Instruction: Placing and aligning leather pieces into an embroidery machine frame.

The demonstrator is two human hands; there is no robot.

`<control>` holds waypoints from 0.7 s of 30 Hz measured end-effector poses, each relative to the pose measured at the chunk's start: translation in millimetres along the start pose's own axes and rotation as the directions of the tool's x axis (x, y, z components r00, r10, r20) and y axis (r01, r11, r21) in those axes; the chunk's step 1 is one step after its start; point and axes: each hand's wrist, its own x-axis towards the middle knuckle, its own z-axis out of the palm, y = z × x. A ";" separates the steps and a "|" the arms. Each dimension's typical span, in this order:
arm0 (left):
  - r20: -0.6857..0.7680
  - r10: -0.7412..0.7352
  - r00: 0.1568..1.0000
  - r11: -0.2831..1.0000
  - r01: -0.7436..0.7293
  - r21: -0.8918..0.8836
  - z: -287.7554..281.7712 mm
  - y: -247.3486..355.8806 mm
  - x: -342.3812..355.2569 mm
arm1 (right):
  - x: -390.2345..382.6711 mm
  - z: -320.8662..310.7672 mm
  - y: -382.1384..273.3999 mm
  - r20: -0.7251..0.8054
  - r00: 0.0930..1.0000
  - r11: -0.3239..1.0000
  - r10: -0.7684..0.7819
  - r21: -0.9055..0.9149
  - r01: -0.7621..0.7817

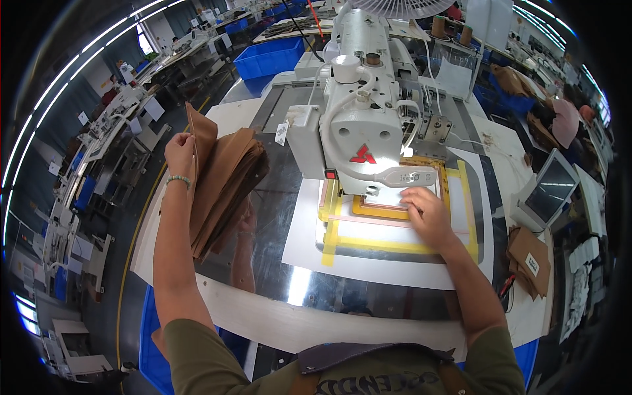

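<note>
My left hand (179, 152), with a beaded bracelet at the wrist, is closed on the upper edge of a brown fabric panel (205, 135). That panel stands at the left side of a thick, fanned stack of brown panels (227, 178). Under the head of a white sewing machine (362, 125) lies a yellow-edged clamp frame (385, 212) on a white sheet (306, 247). My right hand (429, 216) is over the frame's right part, just below a small lamp (405, 176). Its fingers are bent together near the needle area; what they hold, if anything, is hidden.
A tilted screen (552, 186) stands on the right, with a brown labelled stack (530, 263) below it. Behind the machine's left side is a blue bin (270, 58). Thread cones (439, 27) stand at the back right. A shiny metal plate (270, 270) covers the table's middle.
</note>
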 end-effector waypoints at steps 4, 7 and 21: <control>0.122 0.370 0.921 0.911 -0.385 0.146 35.6 93.8 -73.1 | -11.9 -8.9 -0.6 0.024 0.998 0.997 0.064 -0.047 -0.063; 0.288 0.622 0.728 0.650 -0.685 0.328 39.5 122.3 -136.8 | -11.7 -6.4 8.2 0.030 0.998 0.999 0.047 -0.017 -0.046; 0.656 0.695 0.293 0.514 -0.841 -0.169 60.8 115.0 -298.1 | -0.3 48.2 -68.0 0.253 0.862 0.850 -0.440 -0.192 0.491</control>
